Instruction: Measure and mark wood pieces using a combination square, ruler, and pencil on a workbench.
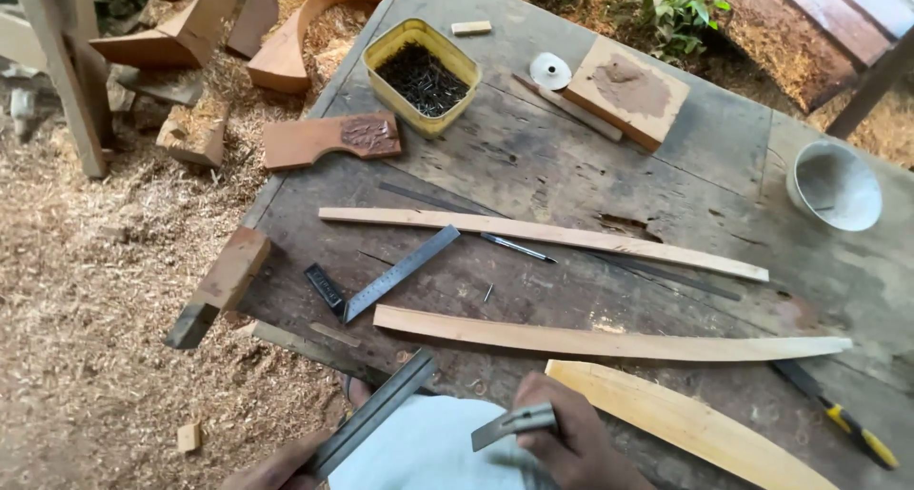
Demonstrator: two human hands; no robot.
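Observation:
My left hand [276, 469] sits at the bottom edge, gripping the lower end of a long grey metal strip [373, 412] that slants up to the right. My right hand [571, 444] holds a short grey metal piece [514, 423] pointing left, apart from the strip. Both hover over a white cloth [428, 447] at the near edge of a worn wooden bench [533, 157]. Just beyond my hands lie a thin curved wooden slat [609, 340] and a wider pale curved slat [685, 423]. A straight slat [543, 231] lies farther back.
A try square [395, 273], a pen [517, 248] and a loose nail [487, 293] lie mid-bench. At the back stand a yellow tub of nails [422, 76], a paste-smeared block [626, 90] and a white bowl [835, 187]. A yellow-handled tool [847, 421] lies right. Sawdust and offcuts cover the ground left.

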